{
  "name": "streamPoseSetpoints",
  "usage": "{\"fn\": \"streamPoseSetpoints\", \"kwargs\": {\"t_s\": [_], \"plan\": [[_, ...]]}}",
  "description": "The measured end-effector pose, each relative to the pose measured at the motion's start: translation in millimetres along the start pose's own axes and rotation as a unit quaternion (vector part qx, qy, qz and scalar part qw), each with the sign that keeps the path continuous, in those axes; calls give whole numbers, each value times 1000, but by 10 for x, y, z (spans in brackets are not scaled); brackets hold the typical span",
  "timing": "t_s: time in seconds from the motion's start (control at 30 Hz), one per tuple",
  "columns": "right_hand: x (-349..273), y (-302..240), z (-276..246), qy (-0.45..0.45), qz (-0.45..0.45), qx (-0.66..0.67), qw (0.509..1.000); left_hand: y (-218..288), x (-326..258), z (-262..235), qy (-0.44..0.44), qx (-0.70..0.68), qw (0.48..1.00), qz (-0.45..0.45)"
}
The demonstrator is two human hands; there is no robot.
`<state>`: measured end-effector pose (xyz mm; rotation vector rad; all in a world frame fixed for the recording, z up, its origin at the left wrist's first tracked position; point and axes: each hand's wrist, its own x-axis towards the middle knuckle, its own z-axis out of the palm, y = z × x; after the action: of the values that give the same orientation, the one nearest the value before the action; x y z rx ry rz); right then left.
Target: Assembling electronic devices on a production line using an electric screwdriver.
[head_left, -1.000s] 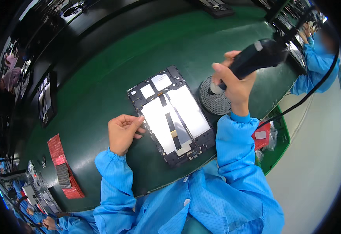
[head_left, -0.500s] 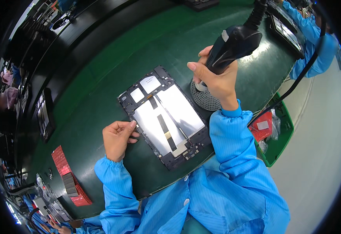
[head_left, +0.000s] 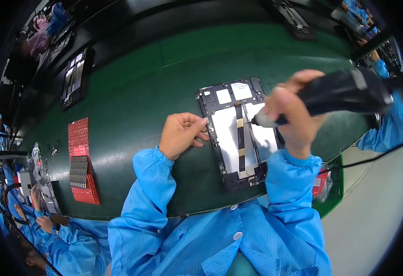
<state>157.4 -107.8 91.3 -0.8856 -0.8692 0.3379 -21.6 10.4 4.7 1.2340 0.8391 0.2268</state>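
An opened tablet (head_left: 223, 133) lies on the green bench, its inside facing up. A dark flat ribbon cable (head_left: 241, 156) with gold patches runs down its silvery middle. My left hand (head_left: 181, 134) pinches the tablet's left edge between thumb and curled fingers. Above the tablet's right side my right hand (head_left: 296, 115) is wrapped round a black electric screwdriver (head_left: 342, 94), held tilted and smeared by motion. The screwdriver's thin tip points left, close to the ribbon cable; whether it touches I cannot tell.
To the left, a red bubble-wrap strip (head_left: 78, 133) carries a grey grid-patterned piece (head_left: 78, 172). Another opened tablet (head_left: 75, 78) stands at the back left. A green bin (head_left: 335, 198) is beyond the bench's right edge, with a black cable (head_left: 367, 162) near it. Co-workers in blue sit left and right.
My right hand has brought the screwdriver from the round perforated dish to over the tablet and tilted it flatter. The view has shifted. The ribbon cable shows a second gold patch.
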Motion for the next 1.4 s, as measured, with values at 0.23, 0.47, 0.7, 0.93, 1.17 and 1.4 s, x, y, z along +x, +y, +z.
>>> {"fn": "streamPoseSetpoints", "kwargs": {"t_s": [0.23,0.47,0.7,0.93,1.17,1.4], "plan": [[-3,453,601,-129,88,-14,988,-62,-20,-31,-3,-25,1000,16],[-53,556,596,-134,90,-54,985,-47,-25,-3,-2,-17,1000,24],[-79,600,587,-141,91,-48,985,-71,-14,-1,3,-11,1000,28],[-219,568,668,-163,101,-37,981,-89,-22,-45,6,-12,999,40],[-172,592,663,-206,51,-68,975,-77,10,-34,0,-9,998,56],[-242,513,670,-153,99,-67,981,-144,-88,31,16,-11,998,60]]}}
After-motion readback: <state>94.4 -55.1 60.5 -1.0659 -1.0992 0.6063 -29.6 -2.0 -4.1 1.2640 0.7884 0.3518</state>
